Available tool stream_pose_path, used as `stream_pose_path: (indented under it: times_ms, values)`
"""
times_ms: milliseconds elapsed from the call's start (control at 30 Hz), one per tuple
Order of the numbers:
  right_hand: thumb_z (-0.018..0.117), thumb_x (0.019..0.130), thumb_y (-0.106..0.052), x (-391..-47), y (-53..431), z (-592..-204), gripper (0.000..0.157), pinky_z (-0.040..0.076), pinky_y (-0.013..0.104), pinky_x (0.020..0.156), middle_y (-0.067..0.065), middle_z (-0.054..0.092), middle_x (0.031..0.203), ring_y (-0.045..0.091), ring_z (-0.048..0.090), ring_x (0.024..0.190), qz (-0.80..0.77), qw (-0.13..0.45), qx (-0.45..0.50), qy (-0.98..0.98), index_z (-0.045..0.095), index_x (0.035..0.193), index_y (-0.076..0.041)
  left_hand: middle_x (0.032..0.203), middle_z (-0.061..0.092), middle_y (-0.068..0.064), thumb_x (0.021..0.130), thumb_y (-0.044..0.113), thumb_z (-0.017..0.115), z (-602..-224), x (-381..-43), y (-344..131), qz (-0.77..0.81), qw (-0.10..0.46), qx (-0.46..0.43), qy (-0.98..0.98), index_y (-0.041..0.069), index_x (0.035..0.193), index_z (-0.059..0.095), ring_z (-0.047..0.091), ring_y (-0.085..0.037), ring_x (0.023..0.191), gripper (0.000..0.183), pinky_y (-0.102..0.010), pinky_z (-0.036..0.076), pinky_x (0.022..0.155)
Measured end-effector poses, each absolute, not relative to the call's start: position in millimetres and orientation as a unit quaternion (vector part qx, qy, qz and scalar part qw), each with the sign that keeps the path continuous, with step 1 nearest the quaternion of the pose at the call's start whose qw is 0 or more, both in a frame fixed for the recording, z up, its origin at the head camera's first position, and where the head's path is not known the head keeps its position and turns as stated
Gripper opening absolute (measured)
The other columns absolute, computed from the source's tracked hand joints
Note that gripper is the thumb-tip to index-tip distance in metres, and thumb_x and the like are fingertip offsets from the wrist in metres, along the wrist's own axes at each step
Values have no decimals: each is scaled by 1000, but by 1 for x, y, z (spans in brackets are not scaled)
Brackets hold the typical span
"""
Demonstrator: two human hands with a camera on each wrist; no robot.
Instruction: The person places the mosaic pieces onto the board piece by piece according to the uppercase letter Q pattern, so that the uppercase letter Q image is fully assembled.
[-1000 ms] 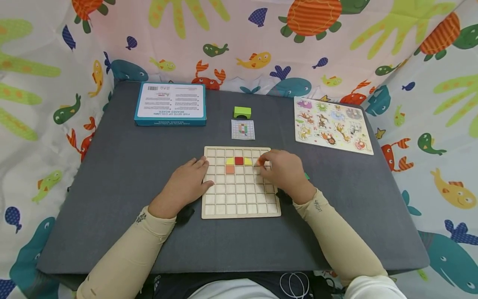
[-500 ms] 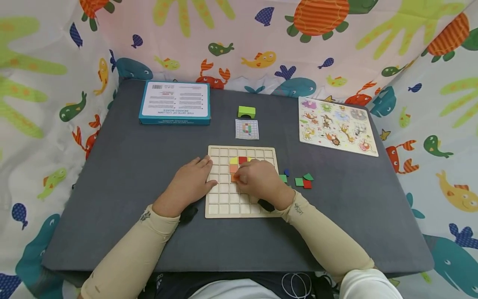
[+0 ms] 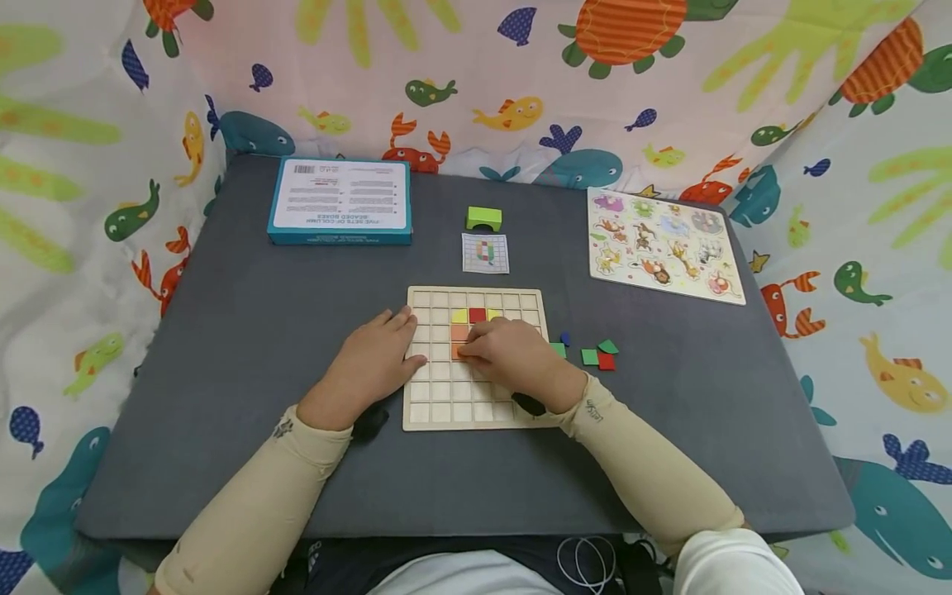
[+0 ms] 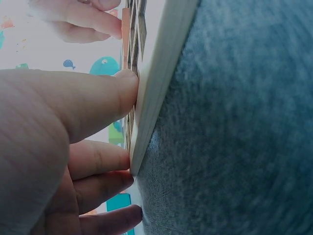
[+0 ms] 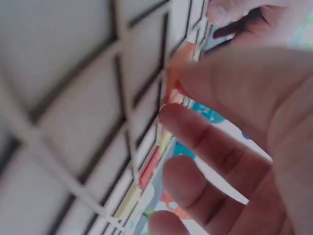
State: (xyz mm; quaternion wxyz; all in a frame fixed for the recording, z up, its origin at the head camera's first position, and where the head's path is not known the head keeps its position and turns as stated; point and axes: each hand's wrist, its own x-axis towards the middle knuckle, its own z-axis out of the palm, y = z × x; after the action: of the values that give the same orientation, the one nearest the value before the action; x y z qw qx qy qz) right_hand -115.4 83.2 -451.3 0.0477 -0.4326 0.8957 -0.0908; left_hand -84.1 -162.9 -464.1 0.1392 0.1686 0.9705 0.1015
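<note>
A wooden grid board lies on the dark table. My left hand rests along its left edge, thumb and fingertips touching the rim. Over the board's middle, my right hand has its thumb and fingers on an orange square tile; in the right wrist view the orange tile is at a grid cell under the thumb. Directly above sits another orange tile. The row higher holds a yellow piece, a red tile and a second yellow piece, partly hidden by the right hand.
Right of the board lie green, red and blue pieces, among them a red tile and a green tile. Behind the board are a pattern card and a green arch block. A blue box and an animal puzzle board stand farther back.
My right hand has moved left from the board's right side, bringing the orange tile to the cell below the other orange one. The left hand has stayed at the board's edge.
</note>
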Motion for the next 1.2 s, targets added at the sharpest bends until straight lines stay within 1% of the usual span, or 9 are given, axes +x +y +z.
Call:
stream_pose_path:
  times_ms: [100, 200, 333, 433, 533, 700, 800, 1033, 1200]
  values:
    - [82, 98, -22, -114, 82, -452, 23, 62, 37, 85, 3, 78, 109, 22, 72, 94, -86, 57, -424, 900, 85, 120, -16, 170, 33, -21, 106, 43, 68, -465, -83, -165, 105, 142, 167, 970, -3, 161, 42, 35, -45, 153, 77, -56, 35, 123]
    - [82, 98, -23, -112, 79, -452, 24, 61, 36, 79, 1, 78, 106, 21, 69, 89, -61, 54, -409, 909, 85, 122, -22, 170, 32, -20, 107, 43, 67, -466, -82, -167, 110, 145, 164, 969, -3, 162, 41, 34, -44, 154, 77, -57, 34, 123]
    - [78, 101, -31, -108, 74, -447, 24, 59, 36, 71, 0, 75, 105, 21, 65, 86, 11, 51, -407, 912, 83, 124, -29, 171, 31, -20, 107, 43, 67, -466, -81, -170, 114, 145, 159, 970, -2, 163, 40, 34, -44, 154, 77, -57, 34, 123]
    - [74, 104, -35, -104, 72, -442, 24, 59, 39, 69, 2, 73, 106, 23, 66, 88, 51, 47, -414, 908, 81, 126, -29, 171, 30, -20, 107, 44, 67, -466, -81, -170, 116, 146, 156, 970, -2, 163, 39, 34, -44, 154, 78, -57, 33, 123]
    - [72, 105, -35, -99, 74, -441, 26, 59, 40, 69, 5, 72, 108, 25, 67, 88, 50, 38, -412, 909, 80, 129, -28, 171, 30, -20, 106, 44, 68, -465, -81, -169, 116, 144, 157, 970, -3, 163, 39, 34, -44, 154, 79, -57, 33, 123]
    - [74, 104, -31, -95, 81, -443, 33, 59, 39, 66, 6, 72, 111, 25, 67, 87, 18, 31, -402, 915, 78, 136, -27, 170, 33, -20, 106, 44, 69, -463, -82, -167, 111, 137, 163, 971, -3, 162, 42, 35, -44, 154, 78, -57, 34, 123]
    - [75, 103, -29, -94, 85, -445, 37, 59, 39, 67, 6, 71, 114, 25, 67, 89, 17, 33, -402, 915, 75, 140, -27, 170, 33, -20, 106, 44, 68, -464, -83, -166, 107, 136, 165, 971, -3, 161, 42, 36, -44, 153, 77, -57, 35, 123]
    - [71, 105, -35, -90, 92, -446, 43, 61, 39, 71, 7, 72, 121, 26, 66, 96, 47, 36, -395, 917, 69, 147, -29, 169, 34, -20, 106, 43, 69, -463, -84, -164, 108, 133, 170, 971, -4, 161, 43, 36, -44, 153, 77, -57, 35, 122]
    - [77, 101, -31, -87, 99, -447, 50, 61, 38, 74, 6, 70, 122, 26, 66, 98, 14, 48, -406, 912, 66, 150, -33, 170, 33, -20, 106, 43, 69, -462, -83, -163, 107, 135, 169, 970, -3, 161, 42, 35, -44, 154, 77, -57, 34, 123]
